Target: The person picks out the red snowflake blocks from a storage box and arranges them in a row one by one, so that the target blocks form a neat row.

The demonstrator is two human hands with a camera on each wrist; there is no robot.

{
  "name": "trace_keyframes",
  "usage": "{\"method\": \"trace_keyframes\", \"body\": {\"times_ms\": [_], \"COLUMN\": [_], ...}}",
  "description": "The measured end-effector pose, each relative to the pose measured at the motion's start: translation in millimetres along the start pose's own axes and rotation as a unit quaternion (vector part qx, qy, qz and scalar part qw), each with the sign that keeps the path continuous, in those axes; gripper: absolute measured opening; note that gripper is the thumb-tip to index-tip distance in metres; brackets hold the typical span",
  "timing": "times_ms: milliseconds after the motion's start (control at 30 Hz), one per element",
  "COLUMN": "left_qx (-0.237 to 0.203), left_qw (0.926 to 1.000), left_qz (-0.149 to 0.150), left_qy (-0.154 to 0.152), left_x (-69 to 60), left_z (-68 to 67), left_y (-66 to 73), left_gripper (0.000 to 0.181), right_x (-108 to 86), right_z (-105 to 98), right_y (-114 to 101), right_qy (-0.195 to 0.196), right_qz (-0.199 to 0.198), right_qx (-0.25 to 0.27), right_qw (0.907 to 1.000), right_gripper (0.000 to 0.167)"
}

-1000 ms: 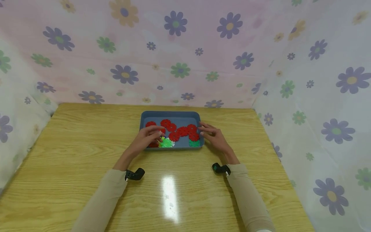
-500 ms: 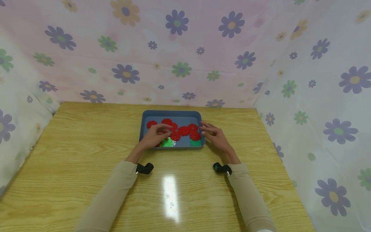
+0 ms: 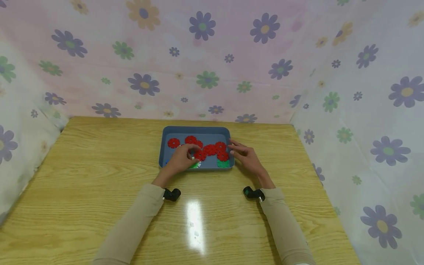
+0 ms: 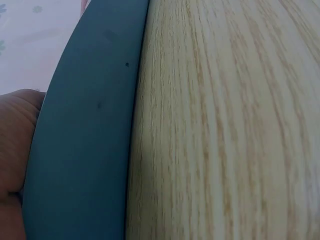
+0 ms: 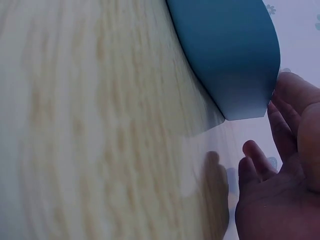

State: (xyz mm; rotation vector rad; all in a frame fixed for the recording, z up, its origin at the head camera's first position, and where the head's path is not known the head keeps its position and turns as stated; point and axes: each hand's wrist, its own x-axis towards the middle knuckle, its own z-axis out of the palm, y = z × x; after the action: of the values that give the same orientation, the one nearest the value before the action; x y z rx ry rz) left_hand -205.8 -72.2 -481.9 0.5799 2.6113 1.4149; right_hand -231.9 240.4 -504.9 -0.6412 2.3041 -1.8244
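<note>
A shallow blue-grey tray [image 3: 212,169] holds several red notched plastic discs [image 3: 173,143], like snowflake building discs. Inside it, my left hand [image 3: 180,160] hovers low over the front left part, thumb and index finger bent with a gap between them. Just at that gap lies one red disc [image 3: 200,155]; I see no pinch on it. Under the thumb a green disc [image 3: 194,165] partly shows, and the hand hides other pieces. My right hand [image 3: 249,159] is at the tray's right wall, fingertips at its rim. In the right wrist view its fingers [image 5: 285,130] are loosely extended, holding nothing.
The tray stands near the back of a wood-grain table [image 3: 109,158]. Another green disc [image 3: 223,163] lies in its front right corner, beside red ones. A flower-patterned cloth [image 3: 179,66] hangs behind and at both sides. Light reflects off the table in front.
My left hand has moved rightward within the tray, from the left discs toward the middle ones, covering most of the green disc. The right hand has stayed at the right wall.
</note>
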Motion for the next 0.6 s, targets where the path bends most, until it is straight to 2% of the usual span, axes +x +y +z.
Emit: {"method": "trace_keyframes", "body": {"times_ms": [400,600], "left_qx": [0.012,0.025], "left_qw": [0.9999,0.9996], "left_qz": [-0.006,-0.011], "left_qy": [0.009,0.002], "left_x": [-1.3,1.5], "left_z": [1.0,2.8], "left_y": [4.4,3.0], "left_gripper": [0.045,0.047], "right_x": [0.5,-0.2], "right_z": [-0.8,-0.6], "right_y": [4.3,2.6], "right_qy": [-0.01,-0.009], "right_qz": [-0.013,-0.014], "right_qx": [0.027,0.022], "right_qw": [0.9995,0.9996], "right_gripper": [0.034,0.034]}}
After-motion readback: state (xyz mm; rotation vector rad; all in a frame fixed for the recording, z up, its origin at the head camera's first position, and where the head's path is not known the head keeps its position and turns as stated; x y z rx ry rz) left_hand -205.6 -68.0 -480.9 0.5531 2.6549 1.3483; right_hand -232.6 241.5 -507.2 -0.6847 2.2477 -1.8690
